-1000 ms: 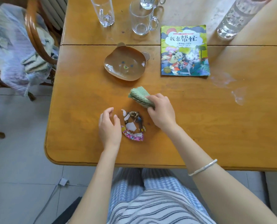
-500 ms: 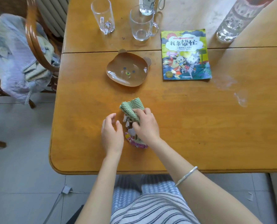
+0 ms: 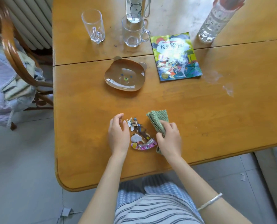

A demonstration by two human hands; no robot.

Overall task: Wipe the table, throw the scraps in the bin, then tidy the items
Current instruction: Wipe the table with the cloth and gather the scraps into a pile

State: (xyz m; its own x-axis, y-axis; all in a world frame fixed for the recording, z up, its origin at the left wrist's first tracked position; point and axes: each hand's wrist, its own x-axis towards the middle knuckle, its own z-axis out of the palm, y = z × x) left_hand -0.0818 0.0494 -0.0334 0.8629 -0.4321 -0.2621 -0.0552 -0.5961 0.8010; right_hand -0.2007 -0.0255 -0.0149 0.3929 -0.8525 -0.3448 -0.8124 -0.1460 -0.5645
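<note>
Scraps (image 3: 140, 135) sit in a loose heap on the table (image 3: 86, 126), near the near edge, between the two hands. L hand (image 3: 119, 135) is cupped and open just left of the heap, palm facing it, holding nothing; whether the fingertips touch the nearest bits can't be told. R hand (image 3: 169, 139) is closed on the green cloth (image 3: 158, 122), which is bunched under the fingers w/ its far end fanning out on the tabletop, just right of the heap. Risks, as judged: the heap is made of small, light pieces, so a fast sweep w/ the cloth could scatter them past the L hand or flick some off the near edge onto the floor; the pink wrapper (image 3: 144, 145) lies closest to that edge and looks likeliest to go. A wide cloth stroke toward the far side could also bump the bear plate (image 3: 125, 75) or the glassware. Whitish smears (image 3: 228, 88) to the right look unwiped; wet cloth near the book (image 3: 174, 57) could dampen it. No bin in view. Count: 1 cloth, 1 scrap heap (pieces too small to count), 1 bear plate, 1 book, 2 glass mugs (image 3: 94, 25) (image 3: 134, 31), 2 clear bottles (image 3: 134, 8) (image 3: 215, 21), 1 chair (image 3: 10, 46) at left w/ laundry.
</note>
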